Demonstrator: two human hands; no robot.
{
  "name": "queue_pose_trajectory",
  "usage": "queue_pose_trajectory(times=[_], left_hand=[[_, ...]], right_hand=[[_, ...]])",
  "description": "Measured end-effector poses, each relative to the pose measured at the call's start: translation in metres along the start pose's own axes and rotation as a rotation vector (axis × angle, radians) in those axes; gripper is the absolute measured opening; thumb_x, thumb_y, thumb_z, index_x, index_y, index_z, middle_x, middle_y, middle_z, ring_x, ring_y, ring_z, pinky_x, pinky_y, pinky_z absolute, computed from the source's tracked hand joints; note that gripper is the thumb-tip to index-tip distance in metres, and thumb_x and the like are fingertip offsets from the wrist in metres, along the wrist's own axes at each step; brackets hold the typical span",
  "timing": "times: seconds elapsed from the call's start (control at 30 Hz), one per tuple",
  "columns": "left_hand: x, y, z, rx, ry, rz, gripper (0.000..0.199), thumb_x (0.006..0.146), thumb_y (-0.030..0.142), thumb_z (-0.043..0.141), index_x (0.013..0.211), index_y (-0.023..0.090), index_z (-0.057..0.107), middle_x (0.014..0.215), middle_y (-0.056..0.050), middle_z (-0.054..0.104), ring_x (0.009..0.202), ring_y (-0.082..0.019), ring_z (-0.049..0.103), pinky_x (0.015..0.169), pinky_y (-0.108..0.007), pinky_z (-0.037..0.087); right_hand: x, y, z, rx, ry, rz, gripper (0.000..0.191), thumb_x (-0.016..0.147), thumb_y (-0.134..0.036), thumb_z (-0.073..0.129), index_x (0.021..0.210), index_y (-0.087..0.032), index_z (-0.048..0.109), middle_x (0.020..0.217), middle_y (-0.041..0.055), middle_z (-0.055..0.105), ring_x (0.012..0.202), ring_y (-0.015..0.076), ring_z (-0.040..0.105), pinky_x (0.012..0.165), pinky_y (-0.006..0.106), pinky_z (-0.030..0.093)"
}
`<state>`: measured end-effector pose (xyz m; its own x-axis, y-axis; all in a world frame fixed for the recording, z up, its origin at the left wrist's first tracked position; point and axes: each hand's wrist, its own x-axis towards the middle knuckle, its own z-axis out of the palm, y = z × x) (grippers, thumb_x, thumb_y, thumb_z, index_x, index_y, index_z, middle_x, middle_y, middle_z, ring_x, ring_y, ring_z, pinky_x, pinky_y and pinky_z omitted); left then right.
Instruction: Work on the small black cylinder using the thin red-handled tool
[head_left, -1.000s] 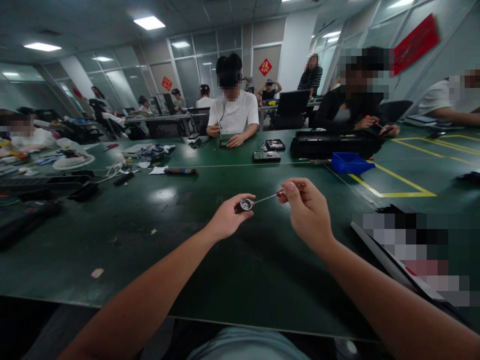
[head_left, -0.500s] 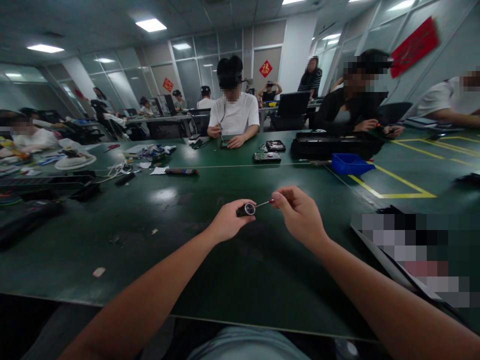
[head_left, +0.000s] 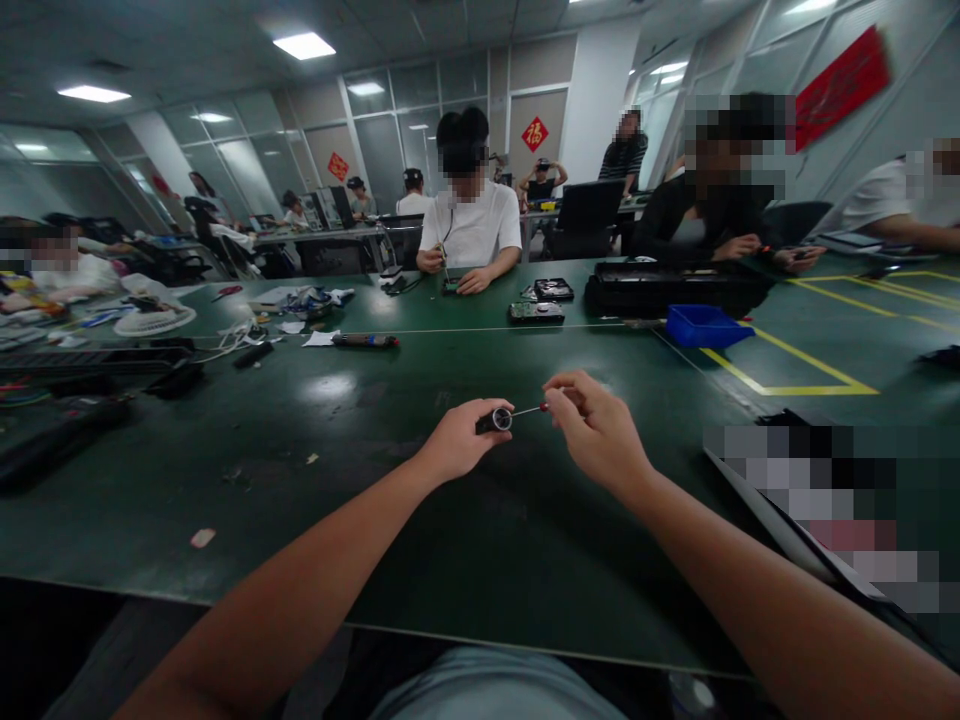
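By the left hand (head_left: 459,440), closed around it, a dark cylindrical part with a silver rim (head_left: 487,422) is held above the green worktop (head_left: 450,560). At the rimmed end, a red-handled screwdriver with a thin metal shaft (head_left: 544,407) is positioned, pinched in the right hand (head_left: 598,427).

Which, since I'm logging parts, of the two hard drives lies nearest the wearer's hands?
The silver-and-green hard drive, in front; the darker, black-edged hard drive lies behind it, farther from the left hand and right hand.
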<state>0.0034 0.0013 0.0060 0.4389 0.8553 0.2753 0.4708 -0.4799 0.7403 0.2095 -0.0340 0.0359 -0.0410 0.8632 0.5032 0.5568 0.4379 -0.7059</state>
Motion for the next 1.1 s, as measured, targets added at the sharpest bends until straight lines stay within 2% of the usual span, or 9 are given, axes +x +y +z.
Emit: queue_pose_trajectory(times=[0.1,0.2,0.27,0.37,0.5,0.6,0.7,0.93,1.1], left_hand=[[0.000,-0.002,0.000,0.024,-0.001,0.013,0.035,0.082,0.020,0.073,0.117,0.024,0.066,0.115,-0.003,0.068,0.107,-0.021,0.062,0.098,-0.036,0.045],[0.001,-0.006,0.000,0.038,0.024,0.024,0.036,0.083,0.023,0.073,0.118,0.025,0.066,0.117,-0.003,0.067,0.109,-0.021,0.061,0.100,-0.037,0.044],[0.002,-0.008,0.001,0.045,0.041,0.022,0.037,0.083,0.024,0.073,0.119,0.025,0.065,0.118,-0.003,0.067,0.110,-0.022,0.061,0.101,-0.038,0.043],[0.002,-0.009,0.001,0.043,0.040,0.015,0.037,0.082,0.023,0.073,0.119,0.025,0.065,0.118,-0.003,0.067,0.110,-0.022,0.061,0.100,-0.037,0.044],[0.002,-0.009,0.002,0.042,0.016,0.018,0.036,0.082,0.022,0.073,0.117,0.025,0.066,0.116,-0.003,0.068,0.108,-0.021,0.061,0.099,-0.037,0.045],[0.003,-0.010,0.002,0.045,0.026,0.019,0.037,0.082,0.024,0.073,0.119,0.025,0.066,0.118,-0.003,0.068,0.110,-0.022,0.061,0.100,-0.038,0.044],[0.003,-0.011,0.002,0.050,0.045,0.026,0.038,0.082,0.024,0.073,0.119,0.025,0.065,0.120,-0.003,0.067,0.112,-0.022,0.060,0.102,-0.038,0.043],[0.004,-0.009,-0.004,0.048,0.024,0.071,0.040,0.083,0.024,0.072,0.123,0.026,0.064,0.121,-0.003,0.067,0.113,-0.021,0.060,0.102,-0.038,0.043],[0.006,-0.010,-0.006,0.094,-0.030,0.108,0.041,0.083,0.023,0.072,0.124,0.027,0.064,0.122,-0.004,0.067,0.116,-0.022,0.059,0.104,-0.041,0.042]], right_hand=[[0.000,0.000,0.000,-0.031,0.008,0.024,0.032,0.099,-0.042,0.041,0.087,-0.022,0.062,0.064,0.0002,0.059,0.057,0.0166,0.055,0.056,0.031,0.037],[-0.001,0.001,0.003,0.024,0.040,0.001,0.024,0.098,-0.037,0.043,0.106,-0.021,0.059,0.075,0.0021,0.063,0.065,0.0182,0.059,0.061,0.032,0.041],[-0.002,0.002,0.005,0.061,0.049,-0.016,0.022,0.096,-0.034,0.044,0.111,-0.021,0.055,0.081,0.0031,0.064,0.071,0.0191,0.061,0.065,0.032,0.043],[-0.002,0.003,0.006,0.095,0.035,0.007,0.019,0.096,-0.035,0.044,0.104,-0.022,0.056,0.080,0.0026,0.064,0.072,0.0190,0.061,0.066,0.032,0.043],[-0.003,0.002,0.006,0.084,0.027,0.064,0.024,0.098,-0.039,0.042,0.095,-0.023,0.059,0.074,0.0014,0.062,0.066,0.0179,0.058,0.064,0.033,0.043],[-0.002,0.002,0.008,0.209,0.070,0.081,0.019,0.095,-0.038,0.049,0.103,-0.022,0.057,0.081,0.0031,0.066,0.073,0.0192,0.062,0.068,0.034,0.047],[0.000,0.006,0.012,0.360,0.097,0.115,0.020,0.092,-0.040,0.054,0.097,-0.021,0.060,0.083,0.0040,0.067,0.076,0.0192,0.064,0.073,0.036,0.051],[0.006,0.020,0.021,0.689,0.146,0.365,0.029,0.086,-0.051,0.061,0.087,-0.022,0.063,0.081,0.0036,0.064,0.073,0.0181,0.062,0.073,0.037,0.056],[0.012,0.026,0.017,0.792,0.080,0.506,0.025,0.087,-0.047,0.057,0.080,-0.023,0.057,0.069,0.0021,0.056,0.062,0.0179,0.058,0.069,0.040,0.059]])
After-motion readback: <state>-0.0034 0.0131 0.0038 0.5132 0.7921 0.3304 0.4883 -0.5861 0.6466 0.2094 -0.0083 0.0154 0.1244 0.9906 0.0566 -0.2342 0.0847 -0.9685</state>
